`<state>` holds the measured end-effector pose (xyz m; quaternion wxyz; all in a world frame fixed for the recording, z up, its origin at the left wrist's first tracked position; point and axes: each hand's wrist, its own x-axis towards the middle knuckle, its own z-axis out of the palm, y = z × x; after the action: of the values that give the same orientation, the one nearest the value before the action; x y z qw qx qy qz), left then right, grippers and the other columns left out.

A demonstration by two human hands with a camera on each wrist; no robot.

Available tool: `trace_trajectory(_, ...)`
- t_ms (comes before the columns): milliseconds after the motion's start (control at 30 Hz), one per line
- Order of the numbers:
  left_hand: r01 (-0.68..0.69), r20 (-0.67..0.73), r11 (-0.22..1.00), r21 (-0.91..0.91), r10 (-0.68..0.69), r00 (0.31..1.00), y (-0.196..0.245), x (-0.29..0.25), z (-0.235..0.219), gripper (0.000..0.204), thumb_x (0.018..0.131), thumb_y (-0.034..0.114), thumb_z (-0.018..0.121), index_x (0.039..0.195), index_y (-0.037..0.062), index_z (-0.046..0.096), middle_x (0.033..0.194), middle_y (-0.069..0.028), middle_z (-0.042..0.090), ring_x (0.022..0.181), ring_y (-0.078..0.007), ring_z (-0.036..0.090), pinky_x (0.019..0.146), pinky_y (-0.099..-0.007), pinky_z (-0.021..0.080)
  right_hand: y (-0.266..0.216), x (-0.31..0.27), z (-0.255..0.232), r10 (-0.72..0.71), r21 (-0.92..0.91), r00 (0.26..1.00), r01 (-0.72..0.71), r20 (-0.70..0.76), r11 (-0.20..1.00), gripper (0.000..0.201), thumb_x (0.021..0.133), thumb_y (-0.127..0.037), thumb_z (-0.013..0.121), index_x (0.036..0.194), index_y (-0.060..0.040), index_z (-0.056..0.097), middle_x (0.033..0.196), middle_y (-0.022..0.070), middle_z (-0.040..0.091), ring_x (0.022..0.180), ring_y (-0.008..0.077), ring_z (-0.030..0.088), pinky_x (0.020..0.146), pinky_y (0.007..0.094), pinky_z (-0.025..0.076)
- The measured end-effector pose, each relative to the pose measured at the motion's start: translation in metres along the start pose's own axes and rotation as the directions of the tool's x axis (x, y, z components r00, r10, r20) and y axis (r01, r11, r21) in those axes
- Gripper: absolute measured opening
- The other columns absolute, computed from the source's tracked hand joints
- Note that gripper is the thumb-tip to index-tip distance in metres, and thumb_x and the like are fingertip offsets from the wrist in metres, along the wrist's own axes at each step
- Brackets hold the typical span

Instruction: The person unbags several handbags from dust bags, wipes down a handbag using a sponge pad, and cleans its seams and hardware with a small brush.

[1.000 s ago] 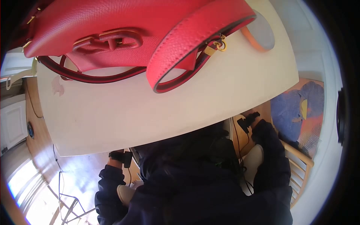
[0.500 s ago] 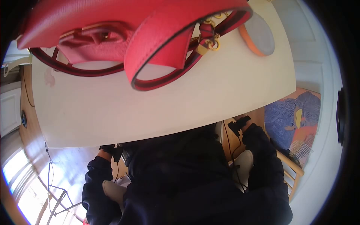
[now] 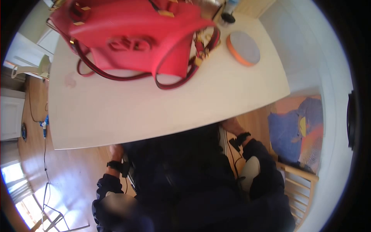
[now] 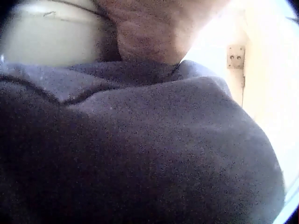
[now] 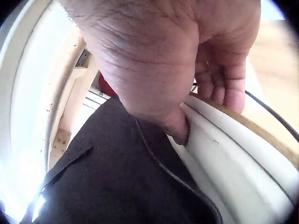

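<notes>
My right hand (image 5: 163,56) grips the edge of a white seat (image 5: 224,149) in the right wrist view, thumb on one side and curled fingers on the other. In the head view that hand (image 3: 232,126) is partly under the table edge. My left hand (image 3: 116,150) is low beside the dark-clothed lap, partly covered by the table. The left wrist view shows only its heel (image 4: 149,32) above dark cloth (image 4: 140,149) and beside a pale surface (image 4: 51,37); its fingers are hidden. A red handbag (image 3: 139,58) with looped straps stands on the white table (image 3: 154,112).
A round grey and orange object (image 3: 244,48) lies right of the bag, with a small black item (image 3: 228,17) behind it. A patterned picture (image 3: 295,129) and a wooden slatted rail (image 3: 299,193) are at the right. Thin metal legs (image 3: 58,220) and a cable (image 3: 45,154) are on the left floor.
The head view has shifted, so the bag looks smaller and more of the table's far side shows. More of both hands and wrists appears outside the table edge.
</notes>
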<state>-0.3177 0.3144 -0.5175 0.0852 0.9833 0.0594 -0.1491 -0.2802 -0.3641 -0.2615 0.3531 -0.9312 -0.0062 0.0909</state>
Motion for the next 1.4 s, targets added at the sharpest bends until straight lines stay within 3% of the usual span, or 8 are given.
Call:
trace_trajectory(133,0.072,0.009,0.956,-0.283,-0.072,0.997,0.073,-0.022,-0.112,0.036,0.108,0.024,0.051,0.130,0.0012,0.069,0.130,-0.0309,0.071,0.116,-0.0510,0.069,0.091,-0.0597,0.059,0.012,0.004,0.004,0.064,-0.009,0.997,-0.064,0.041,0.998,0.049,0.094,-0.018,0.079,0.137,0.0006,0.066,0.130,0.0276,0.073,0.124,0.0423,0.070,0.105,0.0481,0.055)
trace_trajectory(333,-0.146,-0.218,0.947,-0.285,0.084,0.972,0.081,-0.025,-0.103,0.032,0.105,0.017,0.057,0.135,0.0057,0.056,0.122,-0.0317,0.071,0.103,-0.0550,0.070,0.086,-0.0646,0.058,-0.001,0.004,0.000,0.147,0.014,0.988,-0.148,0.056,0.989,0.050,0.091,-0.022,0.079,0.133,0.0021,0.065,0.117,0.0251,0.075,0.107,0.0383,0.073,0.093,0.0466,0.057)
trace_trajectory(367,0.090,-0.001,0.963,-0.253,-0.094,0.996,0.094,-0.020,-0.114,0.030,0.107,0.021,0.056,0.133,0.0044,0.056,0.118,-0.0320,0.073,0.100,-0.0549,0.072,0.085,-0.0636,0.059,0.010,0.006,0.004,0.068,0.012,0.998,-0.068,0.003,0.998,0.049,0.090,-0.023,0.079,0.129,0.0037,0.065,0.112,0.0250,0.075,0.102,0.0389,0.073,0.090,0.0476,0.058)
trace_trajectory(433,0.070,-0.011,0.976,-0.208,-0.074,0.997,0.100,-0.021,-0.122,0.031,0.110,0.025,0.055,0.128,0.0014,0.057,0.112,-0.0314,0.075,0.097,-0.0539,0.074,0.084,-0.0630,0.060,0.008,0.010,-0.004,0.322,-0.192,0.935,-0.292,0.149,0.937,0.045,0.089,-0.025,0.080,0.117,0.0064,0.065,0.099,0.0249,0.073,0.093,0.0424,0.072,0.085,0.0501,0.057)
trace_trajectory(933,0.146,0.189,0.886,-0.439,-0.068,0.980,0.112,-0.061,-0.170,0.057,0.109,0.044,0.052,0.131,-0.0083,0.060,0.126,-0.0444,0.067,0.124,-0.0620,0.063,0.109,-0.0645,0.051,0.009,0.003,-0.007,0.292,-0.120,0.955,-0.284,0.057,0.951,0.048,0.085,-0.041,0.087,0.090,0.0050,0.072,0.085,0.0229,0.076,0.083,0.0359,0.076,0.080,0.0493,0.058)
trace_trajectory(1233,0.154,0.222,0.853,-0.499,-0.046,0.974,0.096,-0.072,-0.115,0.077,0.108,0.062,0.049,0.135,-0.0080,0.067,0.132,-0.0406,0.068,0.129,-0.0543,0.066,0.113,-0.0570,0.050,0.032,-0.005,-0.017,0.243,0.305,0.931,-0.323,0.272,0.896,0.041,0.092,-0.033,0.077,0.090,0.0076,0.078,0.073,0.0132,0.073,0.069,0.0217,0.072,0.067,0.0372,0.058)
trace_trajectory(1300,0.298,0.261,0.767,-0.569,-0.176,0.949,0.124,-0.088,-0.166,0.077,0.108,0.063,0.050,0.132,-0.0077,0.070,0.133,-0.0398,0.068,0.130,-0.0535,0.065,0.114,-0.0549,0.050,0.101,0.010,-0.004,-0.204,-0.261,0.900,0.318,0.386,0.912,0.037,0.094,-0.030,0.075,0.091,0.0075,0.078,0.077,0.0127,0.075,0.071,0.0219,0.074,0.069,0.0373,0.060)
trace_trajectory(1400,0.282,0.257,0.739,-0.612,-0.152,0.954,0.125,-0.088,-0.169,0.076,0.108,0.062,0.051,0.134,-0.0069,0.069,0.133,-0.0392,0.069,0.130,-0.0529,0.066,0.114,-0.0544,0.050,0.039,0.002,-0.010,0.223,0.132,0.917,-0.279,0.331,0.951,0.034,0.096,-0.027,0.072,0.094,0.0061,0.078,0.076,0.0127,0.073,0.072,0.0248,0.076,0.067,0.0397,0.061)
